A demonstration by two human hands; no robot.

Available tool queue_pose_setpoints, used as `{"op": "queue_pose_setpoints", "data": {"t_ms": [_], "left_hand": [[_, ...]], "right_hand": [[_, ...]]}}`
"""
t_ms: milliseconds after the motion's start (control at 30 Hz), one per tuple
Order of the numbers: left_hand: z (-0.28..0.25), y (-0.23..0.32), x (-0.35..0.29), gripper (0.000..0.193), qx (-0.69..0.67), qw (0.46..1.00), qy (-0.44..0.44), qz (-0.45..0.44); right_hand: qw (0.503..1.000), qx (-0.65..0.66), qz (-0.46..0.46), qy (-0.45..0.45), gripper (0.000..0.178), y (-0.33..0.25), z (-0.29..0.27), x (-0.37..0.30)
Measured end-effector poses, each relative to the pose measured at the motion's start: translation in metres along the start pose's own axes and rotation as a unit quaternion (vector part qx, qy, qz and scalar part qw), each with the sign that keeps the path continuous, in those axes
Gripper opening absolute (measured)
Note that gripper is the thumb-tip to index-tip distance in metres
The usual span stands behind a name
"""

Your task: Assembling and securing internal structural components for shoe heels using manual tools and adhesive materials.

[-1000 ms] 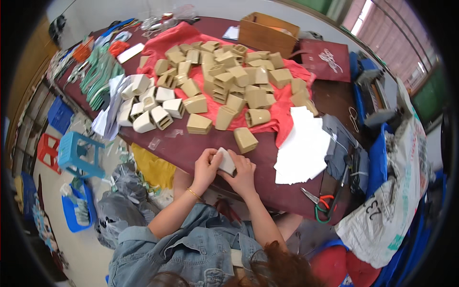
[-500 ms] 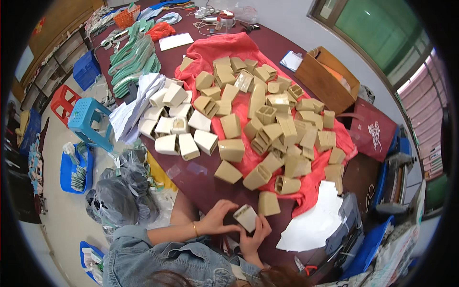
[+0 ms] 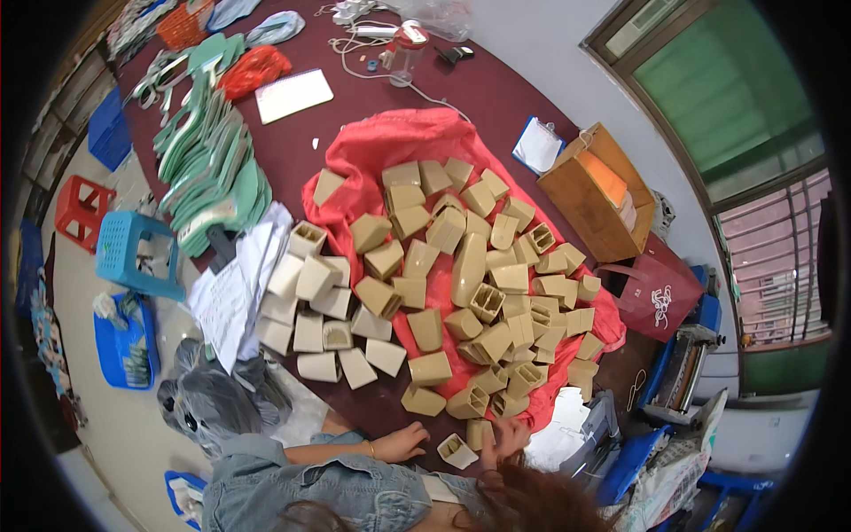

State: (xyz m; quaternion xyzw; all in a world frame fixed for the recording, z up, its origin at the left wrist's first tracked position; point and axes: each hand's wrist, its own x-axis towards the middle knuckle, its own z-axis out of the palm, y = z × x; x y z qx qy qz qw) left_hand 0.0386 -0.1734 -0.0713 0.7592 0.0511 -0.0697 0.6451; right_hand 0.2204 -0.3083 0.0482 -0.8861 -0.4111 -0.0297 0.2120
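Here my left hand point(image 3: 403, 441) rests flat and empty on the dark table point(image 3: 496, 97), just left of the small cream box point(image 3: 458, 451); my right hand point(image 3: 505, 436) steadies its other side, fingers loosely curled.

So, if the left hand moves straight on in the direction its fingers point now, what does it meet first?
Most likely the small open cream box on the dark red table. The left hand lies flat, fingers toward it, a small gap between. Depth is hard to judge in this view.
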Motion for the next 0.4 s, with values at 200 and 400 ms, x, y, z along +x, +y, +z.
{"op": "queue_pose_setpoints", "data": {"t_ms": [200,400], "left_hand": [[-0.101,0.016,-0.037,0.036,0.028,0.996,-0.079,-0.016],[-0.178,0.062,-0.027,0.041,-0.113,0.987,-0.011,-0.112]], "right_hand": [[0.991,0.115,-0.068,-0.01,0.009,-0.025,0.035,0.246],[0.989,-0.069,-0.124,-0.044,0.022,0.014,0.131,0.484]]}}
